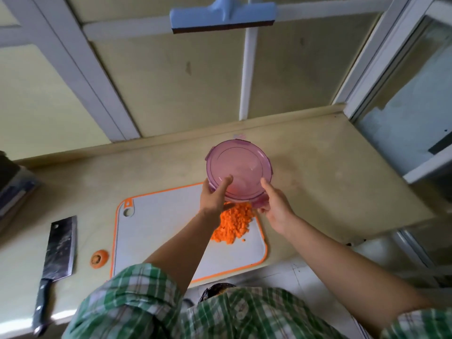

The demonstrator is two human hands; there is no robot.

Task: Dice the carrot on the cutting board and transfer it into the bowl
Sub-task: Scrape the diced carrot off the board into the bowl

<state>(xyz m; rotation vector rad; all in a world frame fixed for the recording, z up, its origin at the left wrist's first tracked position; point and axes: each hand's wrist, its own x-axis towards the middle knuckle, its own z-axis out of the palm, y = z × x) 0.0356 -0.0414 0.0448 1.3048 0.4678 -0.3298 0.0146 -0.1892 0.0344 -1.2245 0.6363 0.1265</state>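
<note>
Pink bowl (238,167) is being clamped at its rim: left hand (212,196) at 7 o'clock, right hand (275,205) at 5. Diced carrot (233,222) is sitting on cutting board (156,228), bowl's 6 o'clock. Rim should be lowered to board edge.

The pink bowl (238,165) and left hand (211,196) cover the far end of the diced carrot (232,225); a plaid sleeve (127,302) hides part of the cutting board's (159,231) near edge.

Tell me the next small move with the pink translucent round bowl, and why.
Probably set the pink translucent round bowl down beside the orange diced-carrot heap: left hand and right hand hold it over the white, orange-edged cutting board, so neither can scoop.
</note>
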